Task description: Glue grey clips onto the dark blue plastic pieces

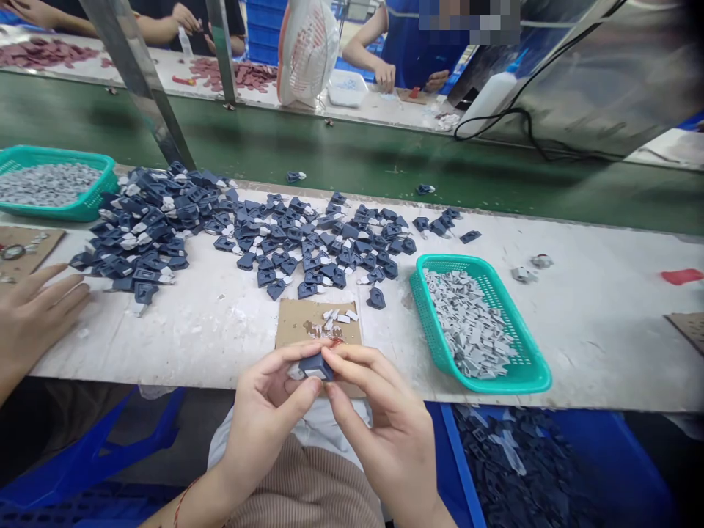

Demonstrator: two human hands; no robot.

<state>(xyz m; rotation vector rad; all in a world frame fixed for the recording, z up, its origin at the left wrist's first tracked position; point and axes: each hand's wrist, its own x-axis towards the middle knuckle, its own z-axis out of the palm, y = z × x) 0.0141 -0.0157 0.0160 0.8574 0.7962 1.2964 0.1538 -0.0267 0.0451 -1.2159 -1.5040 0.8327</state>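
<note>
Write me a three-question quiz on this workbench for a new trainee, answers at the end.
1. True or false: the left hand and the right hand both have fingers on the same dark blue piece.
2. How many green baskets are on the near table?
3. Fill in the blank: just beyond the hands, a few small pale pieces lie on a flat square of ______.

Key
1. True.
2. Two: the left basket and the right basket.
3. Cardboard.
</note>
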